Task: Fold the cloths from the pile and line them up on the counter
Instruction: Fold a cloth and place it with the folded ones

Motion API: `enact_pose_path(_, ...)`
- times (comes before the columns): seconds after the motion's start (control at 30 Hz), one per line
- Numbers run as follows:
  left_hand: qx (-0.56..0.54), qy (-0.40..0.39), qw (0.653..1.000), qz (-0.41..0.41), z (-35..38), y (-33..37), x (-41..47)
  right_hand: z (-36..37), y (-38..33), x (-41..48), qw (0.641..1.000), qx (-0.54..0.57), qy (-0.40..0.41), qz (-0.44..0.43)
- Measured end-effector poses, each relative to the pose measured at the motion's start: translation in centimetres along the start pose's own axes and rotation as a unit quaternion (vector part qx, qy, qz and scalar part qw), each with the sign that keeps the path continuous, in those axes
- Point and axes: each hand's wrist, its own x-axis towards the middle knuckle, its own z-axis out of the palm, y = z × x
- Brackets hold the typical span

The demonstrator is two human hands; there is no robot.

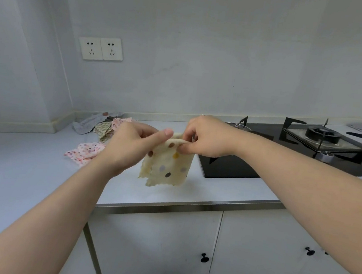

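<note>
left hand (128,144) and right hand (206,137) both pinching the top edge of the dotted cloth (168,164) | hanging above the counter (214,189) front edge | risk: loose lower corners slipping askew, spoiling the fold

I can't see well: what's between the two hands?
A cream dotted cloth, in the head view: the left hand and right hand pinch its top edge; it hangs above the counter.
</note>
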Motion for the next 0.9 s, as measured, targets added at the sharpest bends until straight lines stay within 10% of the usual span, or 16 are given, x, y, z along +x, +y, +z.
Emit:
enact_pose_path(0.2, 0.111, 0.032, 0.992, 0.051, 0.6, -0.2, 0.0, 0.1, -0.1, -0.4, 1.000, 0.001, 0.023, -0.008)
enact_pose_path(0.6, -0.114, -0.098, 0.988, -0.047, -1.9, -2.4, 0.3, -1.1, -4.1, -3.1, 0.985, 0.050, -0.121, -0.110)
enact_pose_path(0.9, -0.187, -0.073, 0.975, -0.099, -1.8, -2.5, 0.3, -0.8, -3.0, -3.3, 0.973, 0.213, -0.030, -0.080)
